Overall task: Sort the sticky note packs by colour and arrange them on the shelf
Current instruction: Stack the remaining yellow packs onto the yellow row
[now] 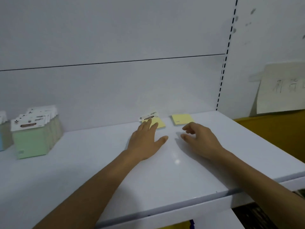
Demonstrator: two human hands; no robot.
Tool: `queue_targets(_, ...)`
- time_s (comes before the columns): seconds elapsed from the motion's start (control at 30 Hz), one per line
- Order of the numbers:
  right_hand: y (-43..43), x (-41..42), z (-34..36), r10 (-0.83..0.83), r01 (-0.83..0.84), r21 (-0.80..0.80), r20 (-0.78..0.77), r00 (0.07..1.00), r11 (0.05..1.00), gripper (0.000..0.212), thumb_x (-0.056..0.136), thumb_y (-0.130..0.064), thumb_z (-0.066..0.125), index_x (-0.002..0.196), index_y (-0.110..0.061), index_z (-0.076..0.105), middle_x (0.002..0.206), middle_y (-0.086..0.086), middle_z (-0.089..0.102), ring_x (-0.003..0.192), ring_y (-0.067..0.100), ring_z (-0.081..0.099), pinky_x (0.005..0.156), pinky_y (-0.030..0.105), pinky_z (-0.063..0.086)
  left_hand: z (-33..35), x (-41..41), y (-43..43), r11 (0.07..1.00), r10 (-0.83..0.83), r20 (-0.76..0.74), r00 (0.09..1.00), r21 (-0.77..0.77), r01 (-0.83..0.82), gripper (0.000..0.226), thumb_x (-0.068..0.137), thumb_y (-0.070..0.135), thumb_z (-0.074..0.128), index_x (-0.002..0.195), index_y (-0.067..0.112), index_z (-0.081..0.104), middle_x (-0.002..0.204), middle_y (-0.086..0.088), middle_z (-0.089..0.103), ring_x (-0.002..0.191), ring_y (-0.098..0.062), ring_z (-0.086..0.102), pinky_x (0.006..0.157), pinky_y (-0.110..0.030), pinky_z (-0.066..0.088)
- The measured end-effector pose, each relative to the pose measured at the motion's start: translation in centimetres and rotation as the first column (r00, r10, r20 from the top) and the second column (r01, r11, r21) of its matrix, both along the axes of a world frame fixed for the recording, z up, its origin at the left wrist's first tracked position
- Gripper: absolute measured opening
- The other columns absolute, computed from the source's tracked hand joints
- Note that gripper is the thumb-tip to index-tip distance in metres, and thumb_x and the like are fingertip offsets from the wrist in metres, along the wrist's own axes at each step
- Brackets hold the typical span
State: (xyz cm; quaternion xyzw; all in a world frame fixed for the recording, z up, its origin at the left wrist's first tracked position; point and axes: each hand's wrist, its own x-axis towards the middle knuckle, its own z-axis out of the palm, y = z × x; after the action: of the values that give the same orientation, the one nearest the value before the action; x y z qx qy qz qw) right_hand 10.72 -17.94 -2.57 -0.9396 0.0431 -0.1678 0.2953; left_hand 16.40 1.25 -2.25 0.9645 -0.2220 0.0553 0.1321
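Two yellow sticky note packs lie flat at the back of the white shelf [99, 162]. My left hand [146, 139] rests palm down with its fingertips on the left yellow pack [159, 123], which shows a white label at its far end. The right yellow pack [182, 119] lies apart, just beyond my right hand [199, 138], whose fingers are curled and spread, holding nothing. A row of green packs [31, 139] stands upright at the left, with a blue pack [1, 139] at the frame's edge.
The shelf's back panel is plain white, with a slotted upright [224, 63] at the right. A paper sheet [280, 86] with handwriting hangs at the far right above a yellow surface [272, 129]. The shelf's front edge [165, 210] runs below my forearms.
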Motion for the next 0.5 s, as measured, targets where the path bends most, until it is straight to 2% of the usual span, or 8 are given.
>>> queue_targets(0.1,-0.6,3.2,0.2,-0.023,0.023,-0.032,0.0,1.0,0.999,0.034,0.09,-0.033,0.053,0.12,-0.017,0.054,0.119,0.001,0.06,0.112,0.019,0.053,0.088,0.033,0.044,-0.9,1.6,0.1,0.998,0.059,-0.066,0.996,0.008,-0.058,0.069,0.089,0.063,0.032,0.147,0.027,0.023,0.159,-0.001,0.01,0.145,-0.019,0.012,0.115,-0.039,0.017)
queue_targets(0.17,-0.8,5.0,0.4,-0.072,0.073,-0.086,0.007,0.997,0.994,0.033,0.091,-0.033,0.051,0.121,-0.019,0.053,0.119,0.002,0.06,0.111,0.022,0.053,0.086,0.035,0.044,-1.2,1.9,0.3,0.997,0.073,-0.048,0.996,-0.025,-0.074,0.062,0.089,0.064,0.033,0.14,0.029,0.036,0.154,0.001,0.027,0.139,-0.018,0.028,0.109,-0.037,0.026)
queue_targets(0.23,-1.0,6.5,0.4,-0.162,0.166,-0.126,0.047,0.986,0.978,0.032,0.092,-0.035,0.049,0.12,-0.019,0.052,0.116,0.004,0.06,0.107,0.025,0.054,0.083,0.036,0.042,-1.0,1.9,0.7,0.986,0.126,0.03,0.992,-0.111,-0.122,0.044,0.088,0.062,0.039,0.115,0.031,0.055,0.131,0.006,0.051,0.119,-0.016,0.049,0.093,-0.034,0.04)
queue_targets(0.3,-1.3,7.4,-0.2,-0.249,0.258,-0.126,0.081,0.965,0.958,0.037,0.091,-0.038,0.05,0.12,-0.016,0.051,0.117,0.008,0.058,0.108,0.028,0.051,0.084,0.037,0.039,-0.5,2.1,1.1,0.953,0.239,0.079,0.968,-0.211,-0.218,0.034,0.089,0.056,0.043,0.085,0.026,0.057,0.105,0.007,0.058,0.1,-0.018,0.057,0.079,-0.033,0.044)
queue_targets(0.33,-1.4,7.8,-0.6,-0.288,0.293,-0.129,0.059,0.956,0.947,0.042,0.089,-0.041,0.051,0.121,-0.013,0.05,0.118,0.01,0.056,0.111,0.03,0.049,0.087,0.038,0.037,-0.4,2.3,1.2,0.939,0.284,0.088,0.955,-0.227,-0.258,0.034,0.09,0.053,0.044,0.081,0.023,0.056,0.1,0.005,0.058,0.098,-0.02,0.057,0.078,-0.034,0.044)
queue_targets(0.4,-1.7,8.2,-1.2,-0.351,0.335,-0.194,-0.05,0.935,0.922,0.055,0.087,-0.051,0.048,0.121,-0.008,0.049,0.122,0.012,0.052,0.117,0.032,0.045,0.094,0.041,0.032,-0.8,2.8,1.2,0.932,0.315,0.102,0.944,-0.221,-0.287,0.033,0.09,0.052,0.045,0.093,0.022,0.058,0.109,0.004,0.056,0.106,-0.021,0.053,0.083,-0.035,0.042)
queue_targets(0.47,-1.9,8.5,-1.5,-0.371,0.329,-0.261,-0.13,0.919,0.907,0.061,0.087,-0.058,0.041,0.117,-0.006,0.053,0.121,0.012,0.052,0.118,0.031,0.044,0.1,0.043,0.028,-1.7,3.3,1.1,0.948,0.297,0.095,0.95,-0.144,-0.283,0.051,0.089,0.059,0.04,0.121,0.021,0.051,0.128,0.004,0.052,0.121,-0.02,0.044,0.093,-0.035,0.037)
queue_targets(0.5,-1.9,8.6,-1.5,-0.369,0.321,-0.269,-0.149,0.918,0.908,0.061,0.087,-0.059,0.038,0.113,-0.007,0.056,0.12,0.011,0.052,0.118,0.031,0.044,0.103,0.044,0.025,-2.1,3.5,1.1,0.96,0.277,0.102,0.956,-0.076,-0.27,0.062,0.087,0.065,0.035,0.129,0.02,0.046,0.134,0.004,0.049,0.125,-0.021,0.041,0.096,-0.035,0.035)
